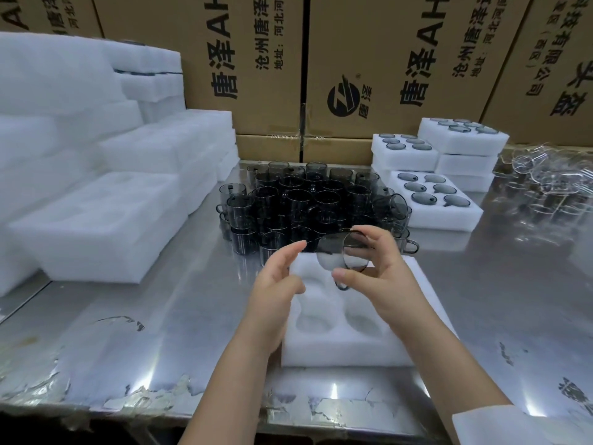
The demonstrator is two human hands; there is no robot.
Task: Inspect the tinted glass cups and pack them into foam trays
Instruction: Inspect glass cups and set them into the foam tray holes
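— How many cups did the hands hold?

— Only one. The right hand [385, 277] pinched a tinted cup [337, 252] between thumb and fingers, tilted on its side, above the empty foam tray [337, 351]. The left hand [276, 284] was half open just beside it and held nothing.

— And the packed trays?

— Three showed cups on top, at the right. The nearest tray [449, 220] had six. The loose tinted cups [305, 203] behind were too crowded to count, and the clear glasses [545, 181] were blurred.
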